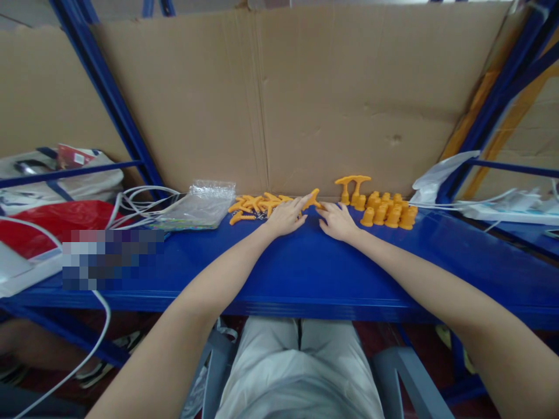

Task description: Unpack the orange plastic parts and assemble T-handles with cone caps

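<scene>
My left hand (286, 216) is at the back middle of the blue table, its fingers reaching onto an orange plastic T-shaped handle (312, 199). From the other side, the fingertips of my right hand (338, 222) meet the lower end of that same piece. Both hands seem to grip it, though the exact finger contact is small and partly hidden. Left of my left hand lies a loose pile of similar orange handles (251, 203), with bits of dark chain or cord among them. Right of my right hand, several orange bell-shaped caps (393, 215) stand upright in rows.
Behind the caps, an orange handle (353, 179) stands on two bell-shaped feet. Clear plastic bags (203, 203) lie to the left, beside white cables (144, 195) and a red bag (87, 224). Cardboard (340, 87) walls off the back; blue posts (109, 105) frame the sides.
</scene>
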Demonstrator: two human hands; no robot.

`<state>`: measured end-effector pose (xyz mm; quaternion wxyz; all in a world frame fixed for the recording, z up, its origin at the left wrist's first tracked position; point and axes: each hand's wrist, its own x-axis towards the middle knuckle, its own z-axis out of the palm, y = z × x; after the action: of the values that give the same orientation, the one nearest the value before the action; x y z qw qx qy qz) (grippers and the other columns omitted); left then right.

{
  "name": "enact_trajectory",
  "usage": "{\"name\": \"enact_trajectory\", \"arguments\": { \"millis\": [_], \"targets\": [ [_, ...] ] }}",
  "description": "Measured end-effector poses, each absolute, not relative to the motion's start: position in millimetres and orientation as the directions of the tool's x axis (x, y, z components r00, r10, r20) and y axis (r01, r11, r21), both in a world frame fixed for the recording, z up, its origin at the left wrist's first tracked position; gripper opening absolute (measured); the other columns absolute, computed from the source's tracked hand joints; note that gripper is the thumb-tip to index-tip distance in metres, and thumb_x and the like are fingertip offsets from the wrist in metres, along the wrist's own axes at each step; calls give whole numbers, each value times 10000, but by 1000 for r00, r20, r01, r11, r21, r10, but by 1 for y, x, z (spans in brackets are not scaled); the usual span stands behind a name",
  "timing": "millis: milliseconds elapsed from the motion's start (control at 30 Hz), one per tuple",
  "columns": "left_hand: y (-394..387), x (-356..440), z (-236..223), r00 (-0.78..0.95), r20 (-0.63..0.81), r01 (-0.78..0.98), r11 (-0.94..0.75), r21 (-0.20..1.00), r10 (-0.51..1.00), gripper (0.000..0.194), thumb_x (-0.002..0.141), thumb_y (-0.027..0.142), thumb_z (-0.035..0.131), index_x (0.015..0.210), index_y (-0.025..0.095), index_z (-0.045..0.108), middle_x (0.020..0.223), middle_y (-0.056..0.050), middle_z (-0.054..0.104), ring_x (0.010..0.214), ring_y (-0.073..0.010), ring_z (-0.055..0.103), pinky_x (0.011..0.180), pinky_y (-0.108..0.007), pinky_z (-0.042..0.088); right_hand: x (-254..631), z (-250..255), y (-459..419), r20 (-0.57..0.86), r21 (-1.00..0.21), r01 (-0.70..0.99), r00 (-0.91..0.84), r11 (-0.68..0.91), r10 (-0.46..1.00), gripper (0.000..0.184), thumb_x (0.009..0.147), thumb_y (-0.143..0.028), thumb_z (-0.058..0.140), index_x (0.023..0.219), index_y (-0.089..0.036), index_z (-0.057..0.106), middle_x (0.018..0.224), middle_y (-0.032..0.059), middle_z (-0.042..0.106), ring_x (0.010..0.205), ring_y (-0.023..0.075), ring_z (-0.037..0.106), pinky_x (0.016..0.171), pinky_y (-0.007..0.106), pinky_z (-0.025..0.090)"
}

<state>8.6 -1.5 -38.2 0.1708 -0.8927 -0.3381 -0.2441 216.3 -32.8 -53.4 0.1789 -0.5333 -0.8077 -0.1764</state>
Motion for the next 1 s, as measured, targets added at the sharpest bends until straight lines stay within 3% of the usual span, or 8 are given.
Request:
{"name": "enact_trajectory", "arguments": {
  "millis": [200, 300, 500, 700, 1000],
  "targets": [
    [1, 8, -39, 654, 528, 698, -701, -145, 542, 572, 965, 229, 451, 1527, 153, 381, 1387, -172, 623, 1258, -270, 622, 1017, -405, 507, 244, -36, 1, 487, -126, 977, -89, 171, 869, 496, 899, -270, 523, 1373, -239, 666, 1495, 118, 560, 1340, 371, 528, 1052, 572, 469],
    [1, 9, -41, 656, 506, 707, -690, -153, 560, 561, 964, 221, 450, 1515, 127, 403, 1361, -183, 634, 1230, -263, 639, 1015, -388, 506, 254, -19, 19, 419, -224, 972, 33, 69, 907, 493, 880, -271, 560, 1355, -242, 688, 1447, 107, 607, 1364, 381, 515, 1096, 566, 447],
    [4, 10, -44, 657, 484, 719, -674, -170, 578, 546, 947, 202, 448, 1491, 148, 445, 1384, -157, 629, 1202, -252, 652, 1019, -384, 513, 259, 2, 47, 289, -426, 904, 104, 30, 952, 470, 875, -165, 560, 1322, -142, 706, 1212, 123, 748, 1131, 292, 699, 999, 367, 532],
    [6, 10, -44, 654, 472, 725, -669, -166, 592, 481, 935, 188, 445, 1405, 149, 539, 1340, -160, 654, 1203, -263, 652, 1020, -401, 526, 261, -3, 68, 323, -419, 904, 54, 91, 945, 444, 839, -110, 577, 1251, -126, 741, 1200, 135, 751, 1157, 299, 693, 1010, 375, 533],
    [8, 8, -45, 667, 469, 709, -687, -160, 579, 501, 907, 161, 442, 1397, 169, 550, 1326, -138, 660, 1214, -261, 641, 1055, -423, 507, 264, -15, 84, 311, -325, 943, 33, 74, 950, 432, 832, -120, 583, 1222, -155, 765, 1177, 122, 761, 1147, 289, 697, 1005, 360, 541]
  ]
}}
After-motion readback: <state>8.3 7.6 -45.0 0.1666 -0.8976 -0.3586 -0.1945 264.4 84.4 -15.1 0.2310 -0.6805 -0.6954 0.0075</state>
